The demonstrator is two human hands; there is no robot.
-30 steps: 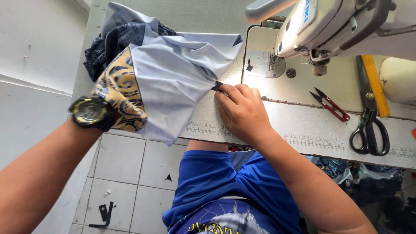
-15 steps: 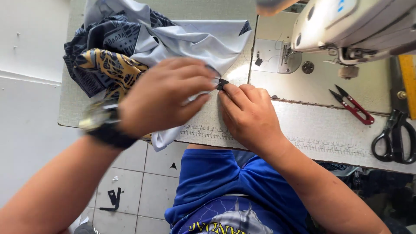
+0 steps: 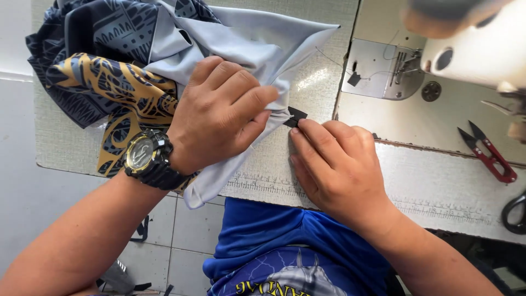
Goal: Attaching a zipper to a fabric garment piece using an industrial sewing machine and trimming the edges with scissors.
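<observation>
Small black tag [image 3: 296,116] lay at the edge of the grey garment [image 3: 263,41], mid worktop [image 3: 329,71]. Right hand [image 3: 337,164] pinched it from the near side, fingers closed. Left hand [image 3: 219,112] pressed the cloth just left of it, fingers curled. Red snips [image 3: 489,153] well right.

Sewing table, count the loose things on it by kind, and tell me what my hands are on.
Fabric garments: 1, grey and patterned garment under the left hand
Small black tags: 1, black tag at the right hand fingertips
Cutting tools: 2, red thread snips, black scissors at the edge
Total: 4
</observation>
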